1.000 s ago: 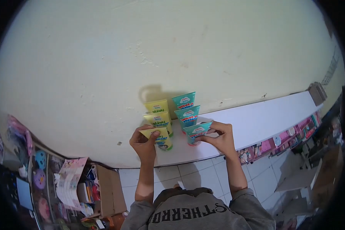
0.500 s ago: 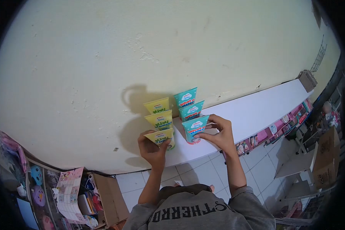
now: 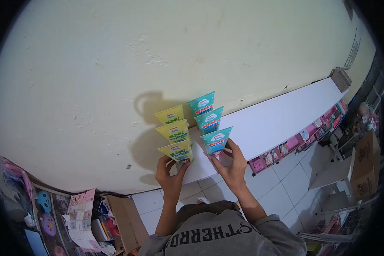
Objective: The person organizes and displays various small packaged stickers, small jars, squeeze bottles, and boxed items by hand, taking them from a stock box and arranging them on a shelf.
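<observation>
Two rows of upright tubes stand on the white shelf top (image 3: 269,115) against the wall. My left hand (image 3: 170,173) pinches the lower part of the nearest yellow tube (image 3: 176,150). Behind it are a second yellow tube (image 3: 173,130) and a third yellow tube (image 3: 170,115). My right hand (image 3: 231,166) has its thumb and fingers around the base of the nearest teal tube (image 3: 217,140). A middle teal tube (image 3: 209,120) and a rear teal tube (image 3: 202,103) stand behind that one.
Pink trays of small items (image 3: 292,143) line the shelf's front side. A brown block (image 3: 341,80) sits at its far right end. Cardboard boxes (image 3: 365,164) are at right, with an opened carton (image 3: 126,217) and a glass cabinet (image 3: 47,213) at lower left.
Both hands have slid lower on the nearest tubes, towards their bases. More of the tubes' printed fronts now shows. The camera view has shifted slightly.
</observation>
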